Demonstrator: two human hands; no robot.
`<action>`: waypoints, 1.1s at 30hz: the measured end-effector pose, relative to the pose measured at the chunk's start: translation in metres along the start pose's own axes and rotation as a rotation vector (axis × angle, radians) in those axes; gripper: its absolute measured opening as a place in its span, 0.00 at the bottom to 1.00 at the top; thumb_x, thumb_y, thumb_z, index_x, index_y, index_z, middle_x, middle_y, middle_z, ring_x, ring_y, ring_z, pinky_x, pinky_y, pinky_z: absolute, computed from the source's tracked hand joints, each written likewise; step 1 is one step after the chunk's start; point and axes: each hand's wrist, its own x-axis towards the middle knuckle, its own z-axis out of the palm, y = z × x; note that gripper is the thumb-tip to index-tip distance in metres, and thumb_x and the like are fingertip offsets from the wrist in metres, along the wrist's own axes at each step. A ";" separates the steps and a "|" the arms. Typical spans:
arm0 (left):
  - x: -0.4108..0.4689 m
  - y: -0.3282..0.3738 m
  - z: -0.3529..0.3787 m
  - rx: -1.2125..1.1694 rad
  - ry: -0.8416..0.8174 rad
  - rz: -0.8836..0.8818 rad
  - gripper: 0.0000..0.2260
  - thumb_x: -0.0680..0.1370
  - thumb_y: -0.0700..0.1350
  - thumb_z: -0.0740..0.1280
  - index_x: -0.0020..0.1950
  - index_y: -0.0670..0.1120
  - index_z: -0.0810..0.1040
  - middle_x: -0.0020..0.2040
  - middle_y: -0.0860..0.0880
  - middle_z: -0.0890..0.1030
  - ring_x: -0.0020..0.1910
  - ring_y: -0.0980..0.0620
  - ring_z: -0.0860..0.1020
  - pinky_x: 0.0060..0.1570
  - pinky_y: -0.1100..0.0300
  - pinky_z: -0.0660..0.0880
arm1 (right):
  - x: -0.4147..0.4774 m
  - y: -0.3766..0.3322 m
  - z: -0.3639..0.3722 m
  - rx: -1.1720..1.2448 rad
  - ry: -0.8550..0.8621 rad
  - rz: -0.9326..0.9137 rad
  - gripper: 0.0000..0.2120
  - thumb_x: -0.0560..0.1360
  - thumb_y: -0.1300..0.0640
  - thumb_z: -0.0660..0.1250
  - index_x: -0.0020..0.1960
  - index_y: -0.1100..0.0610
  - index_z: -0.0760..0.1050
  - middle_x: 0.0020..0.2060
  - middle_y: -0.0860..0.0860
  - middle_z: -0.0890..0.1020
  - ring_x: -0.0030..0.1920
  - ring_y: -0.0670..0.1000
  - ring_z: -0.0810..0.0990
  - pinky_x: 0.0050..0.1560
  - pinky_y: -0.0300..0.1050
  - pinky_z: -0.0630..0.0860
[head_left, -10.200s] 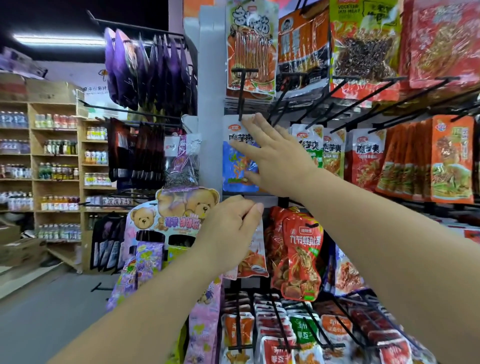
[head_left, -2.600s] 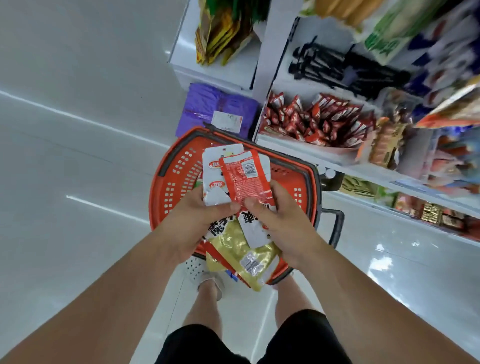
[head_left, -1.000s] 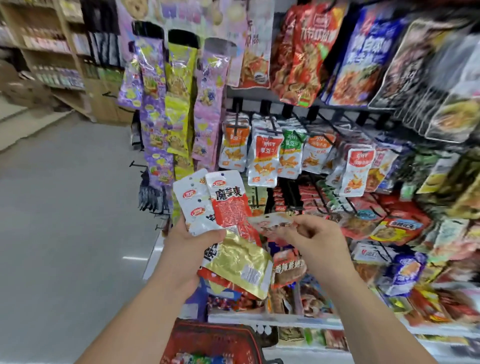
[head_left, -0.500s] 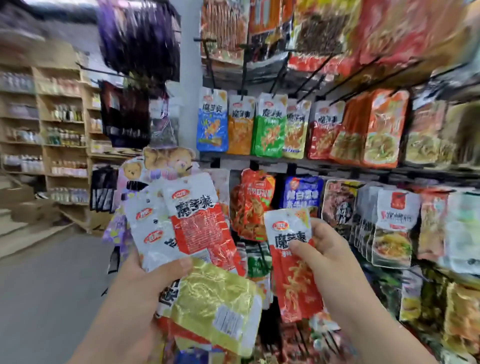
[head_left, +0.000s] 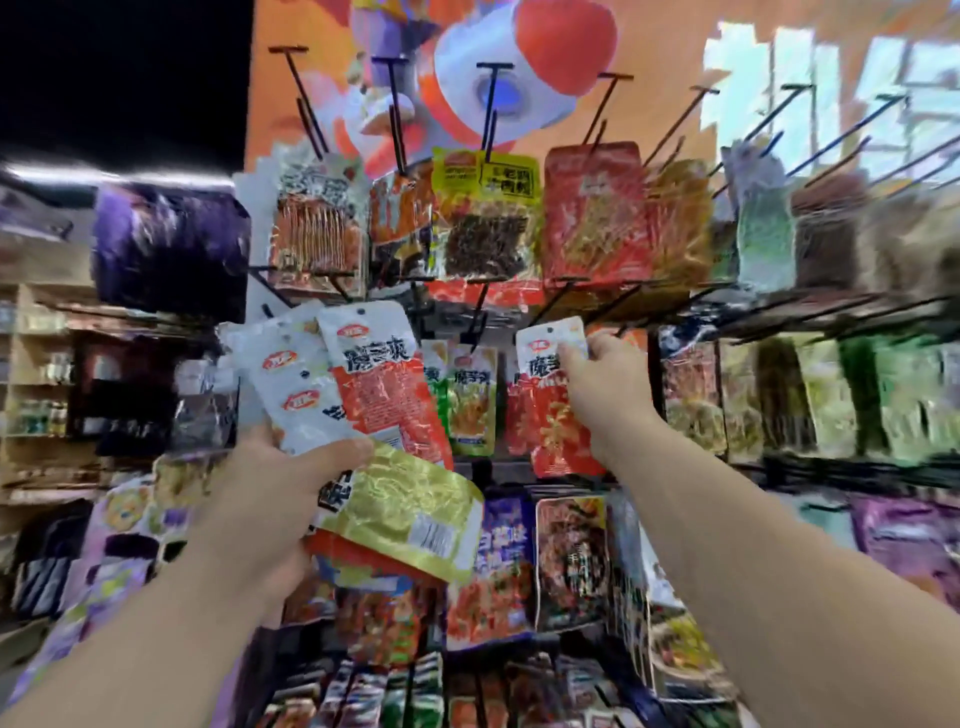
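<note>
My left hand (head_left: 270, 488) grips a fanned bunch of snack packets (head_left: 363, 395): white-and-red ones on top and a gold foil one (head_left: 405, 512) lying across the bottom. My right hand (head_left: 605, 387) is raised to the hanging rack and pinches the white top of a single red snack packet (head_left: 550, 415). That packet is held up against the middle row of hanging packets, just under a black peg hook (head_left: 550, 299). The view is motion-blurred.
The rack carries rows of hanging snack packets (head_left: 483, 223) on black pegs, several pegs in the top row (head_left: 395, 109) bare. An orange poster (head_left: 467, 78) is above. Wooden shelves with bottles (head_left: 36, 395) stand at far left.
The view tilted up from the basket to the rack's upper rows. My right hand lifted the single red packet from chest height up to the middle row's pegs. The left hand keeps its bunch.
</note>
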 end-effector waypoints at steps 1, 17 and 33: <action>0.005 -0.002 0.007 0.006 -0.007 0.002 0.21 0.69 0.35 0.79 0.59 0.47 0.81 0.54 0.41 0.87 0.51 0.36 0.85 0.53 0.36 0.82 | 0.008 0.002 -0.001 -0.028 0.032 0.012 0.18 0.81 0.49 0.65 0.44 0.64 0.77 0.34 0.56 0.77 0.36 0.55 0.74 0.37 0.50 0.67; 0.039 -0.024 0.045 0.080 -0.099 -0.003 0.21 0.74 0.31 0.75 0.64 0.46 0.77 0.50 0.47 0.88 0.49 0.43 0.87 0.46 0.48 0.81 | 0.039 0.007 -0.008 -0.320 0.035 -0.010 0.21 0.80 0.51 0.68 0.31 0.56 0.67 0.27 0.51 0.70 0.30 0.54 0.69 0.29 0.44 0.59; 0.052 -0.021 0.042 0.153 -0.136 -0.090 0.21 0.72 0.32 0.77 0.59 0.49 0.78 0.53 0.43 0.87 0.54 0.36 0.85 0.60 0.36 0.80 | 0.016 0.036 -0.054 -1.597 -0.408 -0.811 0.36 0.81 0.29 0.48 0.84 0.40 0.42 0.84 0.54 0.39 0.82 0.59 0.34 0.78 0.68 0.33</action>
